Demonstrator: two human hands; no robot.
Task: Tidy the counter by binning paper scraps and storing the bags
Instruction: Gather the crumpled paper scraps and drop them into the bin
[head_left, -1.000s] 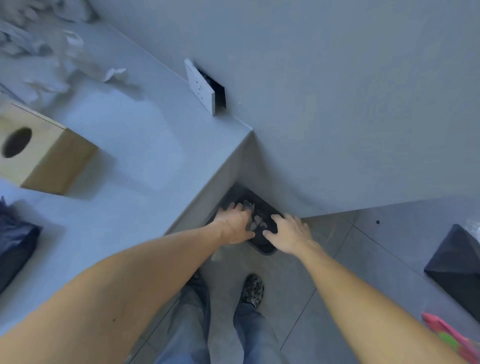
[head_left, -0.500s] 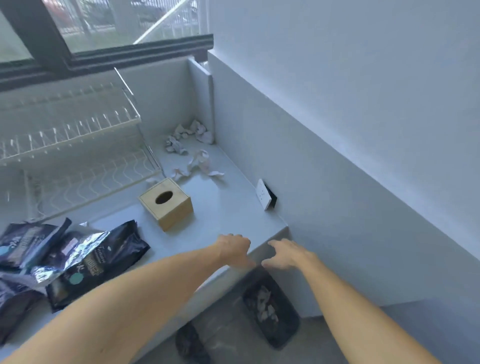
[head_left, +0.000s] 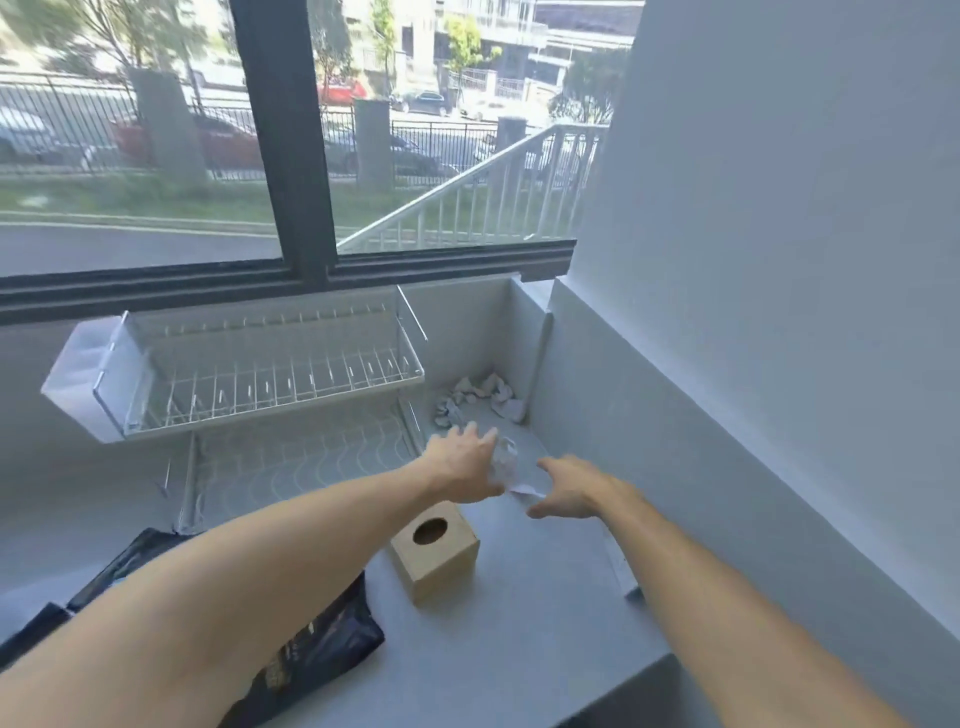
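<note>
Both arms stretch out over the grey counter (head_left: 519, 649) toward its far corner. My left hand (head_left: 462, 465) has its fingers spread just left of a crumpled paper scrap (head_left: 506, 465), and I cannot tell whether it touches it. My right hand (head_left: 569, 491) hovers with fingers apart to the right of that scrap. Several more crumpled paper scraps (head_left: 480, 397) lie in the corner against the wall. Dark glossy bags (head_left: 311, 649) lie on the counter under my left forearm, partly hidden by it.
A wooden tissue box (head_left: 436, 553) with a round hole stands below my hands. A white two-tier dish rack (head_left: 260, 374) fills the left of the counter under the window. The wall runs along the right side. The bin is out of view.
My hands came up from the black bin on the floor and reached across the counter toward the paper scraps in the corner. The view rose from the floor to the window.
</note>
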